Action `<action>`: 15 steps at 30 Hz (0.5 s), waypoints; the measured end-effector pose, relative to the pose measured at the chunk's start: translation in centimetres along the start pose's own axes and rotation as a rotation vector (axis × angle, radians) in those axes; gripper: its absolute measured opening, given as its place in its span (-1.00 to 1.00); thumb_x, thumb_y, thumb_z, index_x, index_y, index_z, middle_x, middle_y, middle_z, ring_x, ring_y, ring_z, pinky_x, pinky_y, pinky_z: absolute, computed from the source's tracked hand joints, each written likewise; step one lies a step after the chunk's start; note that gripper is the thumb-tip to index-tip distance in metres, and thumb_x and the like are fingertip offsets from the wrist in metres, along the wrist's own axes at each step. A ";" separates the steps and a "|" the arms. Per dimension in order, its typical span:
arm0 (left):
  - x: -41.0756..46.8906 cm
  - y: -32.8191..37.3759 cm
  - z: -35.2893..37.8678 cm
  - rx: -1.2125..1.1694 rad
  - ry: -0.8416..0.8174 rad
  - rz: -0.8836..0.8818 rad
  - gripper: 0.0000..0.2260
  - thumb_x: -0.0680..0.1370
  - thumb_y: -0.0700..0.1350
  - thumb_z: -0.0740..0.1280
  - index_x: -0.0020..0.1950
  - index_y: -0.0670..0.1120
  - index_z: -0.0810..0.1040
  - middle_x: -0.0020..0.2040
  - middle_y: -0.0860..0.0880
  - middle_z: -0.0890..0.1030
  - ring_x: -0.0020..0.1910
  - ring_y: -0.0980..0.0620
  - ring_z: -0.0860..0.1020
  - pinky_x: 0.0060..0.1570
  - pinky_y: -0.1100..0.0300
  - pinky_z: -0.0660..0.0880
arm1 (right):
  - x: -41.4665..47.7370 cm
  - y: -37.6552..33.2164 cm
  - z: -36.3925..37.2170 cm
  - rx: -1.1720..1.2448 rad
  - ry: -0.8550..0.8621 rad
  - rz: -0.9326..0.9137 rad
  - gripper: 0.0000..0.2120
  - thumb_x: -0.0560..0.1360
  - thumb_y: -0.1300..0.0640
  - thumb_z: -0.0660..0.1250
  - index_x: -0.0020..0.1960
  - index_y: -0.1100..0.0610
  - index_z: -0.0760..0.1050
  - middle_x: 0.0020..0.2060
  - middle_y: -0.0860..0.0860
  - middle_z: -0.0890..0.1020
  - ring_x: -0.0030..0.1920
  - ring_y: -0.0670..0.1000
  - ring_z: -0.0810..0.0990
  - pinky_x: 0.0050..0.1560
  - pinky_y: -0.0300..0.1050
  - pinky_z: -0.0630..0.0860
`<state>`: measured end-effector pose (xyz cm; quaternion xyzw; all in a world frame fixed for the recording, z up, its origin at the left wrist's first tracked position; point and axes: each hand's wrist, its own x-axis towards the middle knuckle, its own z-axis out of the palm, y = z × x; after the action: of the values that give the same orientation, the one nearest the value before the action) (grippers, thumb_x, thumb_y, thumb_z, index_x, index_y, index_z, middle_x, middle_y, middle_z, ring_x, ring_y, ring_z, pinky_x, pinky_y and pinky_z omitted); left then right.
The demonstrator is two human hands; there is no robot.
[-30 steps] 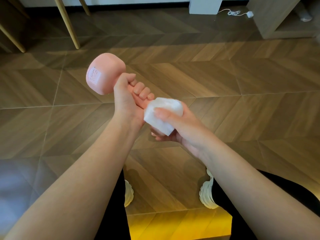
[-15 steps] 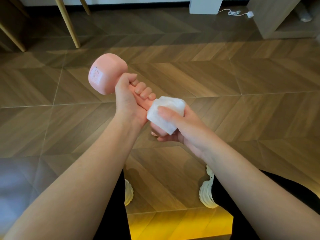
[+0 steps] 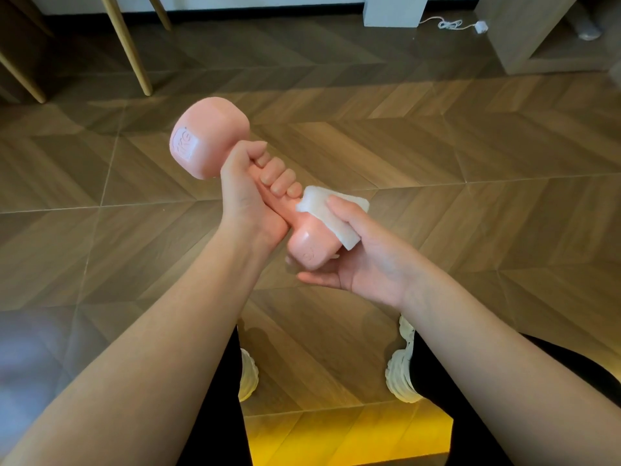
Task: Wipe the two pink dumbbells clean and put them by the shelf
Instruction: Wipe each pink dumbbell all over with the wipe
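Wood floor (image 3: 437,146) below; pink dumbbell (image 3: 208,142) within left hand (image 3: 245,193).

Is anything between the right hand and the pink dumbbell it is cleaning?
Yes: a folded white wipe lies under the thumb of the right hand, against the near head of the pink dumbbell. The left hand grips the handle bare.

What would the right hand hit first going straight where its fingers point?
Likely the left hand, near its wrist: the right hand, pressing a wipe on the dumbbell, points that way; depth unclear.
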<state>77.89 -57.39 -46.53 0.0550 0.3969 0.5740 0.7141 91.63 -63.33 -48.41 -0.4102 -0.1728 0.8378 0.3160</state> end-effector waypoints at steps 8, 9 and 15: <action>0.3 -0.5 -0.1 -0.002 0.140 0.036 -0.74 0.59 -0.11 0.24 -0.26 -0.03 0.23 -0.48 0.06 0.21 -0.53 0.10 0.22 -0.47 0.27 0.27 | 0.6 1.0 0.1 -0.193 0.120 -0.193 -0.40 0.39 -0.02 0.43 0.37 0.07 0.36 0.18 0.22 0.61 -0.04 0.11 0.65 -0.12 0.11 0.66; 0.3 -0.5 -0.2 -0.015 0.152 0.034 -0.73 0.59 -0.11 0.24 -0.27 -0.03 0.23 -0.48 0.06 0.20 -0.54 0.10 0.20 -0.50 0.27 0.26 | 0.6 1.1 0.2 -0.211 0.134 -0.205 -0.44 0.44 -0.04 0.42 0.37 0.07 0.37 0.18 0.23 0.61 -0.04 0.11 0.65 -0.11 0.12 0.65; 0.5 0.0 -0.5 -0.017 0.161 0.040 -0.70 0.57 -0.12 0.23 -0.33 -0.02 0.23 -0.50 0.06 0.17 -0.55 0.09 0.15 -0.50 0.26 0.22 | 0.5 0.6 0.4 -0.151 0.111 -0.191 -0.59 0.64 -0.05 0.18 0.38 0.16 0.44 0.14 0.25 0.58 0.05 0.20 0.60 -0.05 0.24 0.65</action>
<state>77.61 -57.21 -47.13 0.0106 0.4468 0.5943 0.6686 90.86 -63.43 -48.81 -0.4604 -0.2556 0.7646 0.3716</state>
